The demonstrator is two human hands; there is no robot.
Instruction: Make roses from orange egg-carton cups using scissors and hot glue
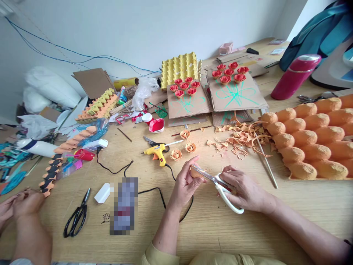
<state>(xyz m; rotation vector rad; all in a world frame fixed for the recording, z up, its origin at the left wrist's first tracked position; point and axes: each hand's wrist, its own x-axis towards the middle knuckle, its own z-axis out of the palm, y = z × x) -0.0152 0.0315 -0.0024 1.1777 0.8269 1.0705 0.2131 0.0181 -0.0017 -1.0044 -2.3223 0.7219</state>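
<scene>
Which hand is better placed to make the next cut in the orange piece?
Right hand: it holds the white-handled scissors, blades at the orange piece. Left hand only grips that piece.

- the little orange piece (196, 172) in the left hand (185, 184) was mostly buried behind the fingers, so couldn't really tell its shape
- the white-handled scissors (220, 184) had their handle loops half covered by the right hand (244, 189)
- something flat on the table (248, 228) by the black cable (154, 191) was pixelated into a blurred patch (124, 206), no idea what it was
- a co-worker's hands (20, 204) were cut off at the left edge, and whatever they held was too hidden to make out
- the orange egg tray (314, 138) ran off the right edge
- the clutter pile (16, 158) at far left was too small and jumbled to sort out
</scene>
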